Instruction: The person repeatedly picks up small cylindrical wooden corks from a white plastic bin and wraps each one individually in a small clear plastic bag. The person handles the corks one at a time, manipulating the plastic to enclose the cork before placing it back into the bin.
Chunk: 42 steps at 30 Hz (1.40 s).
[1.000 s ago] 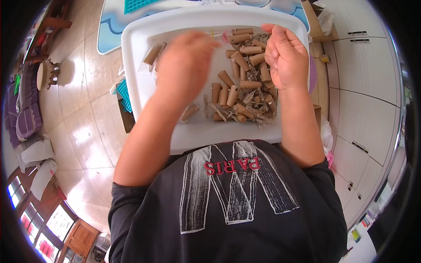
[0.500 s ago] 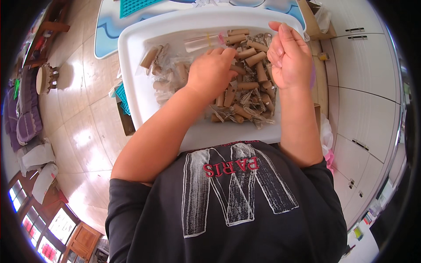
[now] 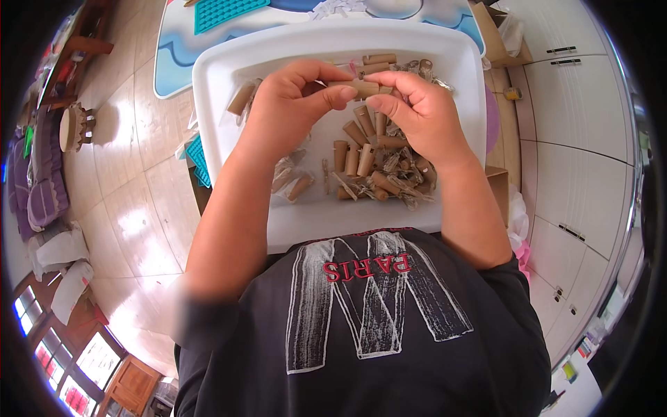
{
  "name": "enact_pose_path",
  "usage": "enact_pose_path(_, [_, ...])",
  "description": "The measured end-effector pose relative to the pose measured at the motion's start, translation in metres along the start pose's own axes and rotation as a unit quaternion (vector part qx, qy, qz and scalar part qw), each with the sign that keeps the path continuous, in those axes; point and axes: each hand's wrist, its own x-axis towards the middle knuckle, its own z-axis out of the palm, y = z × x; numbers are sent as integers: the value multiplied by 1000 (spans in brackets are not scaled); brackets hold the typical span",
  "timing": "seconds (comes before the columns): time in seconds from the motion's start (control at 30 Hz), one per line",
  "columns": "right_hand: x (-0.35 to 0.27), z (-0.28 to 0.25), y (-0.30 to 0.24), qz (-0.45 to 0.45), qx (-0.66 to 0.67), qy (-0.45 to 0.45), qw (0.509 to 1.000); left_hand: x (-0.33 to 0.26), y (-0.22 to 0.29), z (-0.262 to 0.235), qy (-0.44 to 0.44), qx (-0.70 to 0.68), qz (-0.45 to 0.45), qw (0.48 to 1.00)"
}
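Above the white tray, the left hand and right hand each clench fingertips on one brown cardboard tube; more tubes lie below in the tray.

Both hands meet above a shallow white plastic rectangular tray; the left hand and the right hand pinch between their fingertips one short brown cardboard tube, held level, each hand at one end; beneath them, on the tray's floor, lies a loose heap of similar brown cardboard tubes mixed with crumpled clear plastic wrappers; a few tubes lie apart at the tray's far left corner; beyond the tray a teal moulded silicone mat rests on a blue-and-white desk; white cabinet doors stand to the right.
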Motion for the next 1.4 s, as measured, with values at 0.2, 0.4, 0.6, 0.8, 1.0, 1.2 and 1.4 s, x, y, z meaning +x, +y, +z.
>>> enact_pose_path(0.2, [0, 3, -6, -93, -72, 42, 992, -4, 6, 2, -7, -54, 20, 998])
enact_pose_path(0.4, [-1, 5, -9, -26, -46, 40, 998, -10, 3, 17, 41, -2, 4, 999])
enact_pose_path(0.6, [8, -6, -1, 147, 134, 45, 979, -4, 0, 14, 85, -101, -63, 989])
enact_pose_path(0.8, [8, -11, 1, 230, 270, -19, 935, -3, 0, 4, 86, -136, -47, 986])
enact_pose_path(1.0, [11, -9, 9, 261, 365, -66, 891, -4, 1, 4, 56, -177, -48, 981])
enact_pose_path(1.2, [11, -9, 16, 277, 486, -95, 824, -5, 2, 2, -6, -211, -61, 976])
enact_pose_path(1.4, [11, -12, 6, 240, 464, -47, 851, 0, -8, -2, 87, -235, -71, 966])
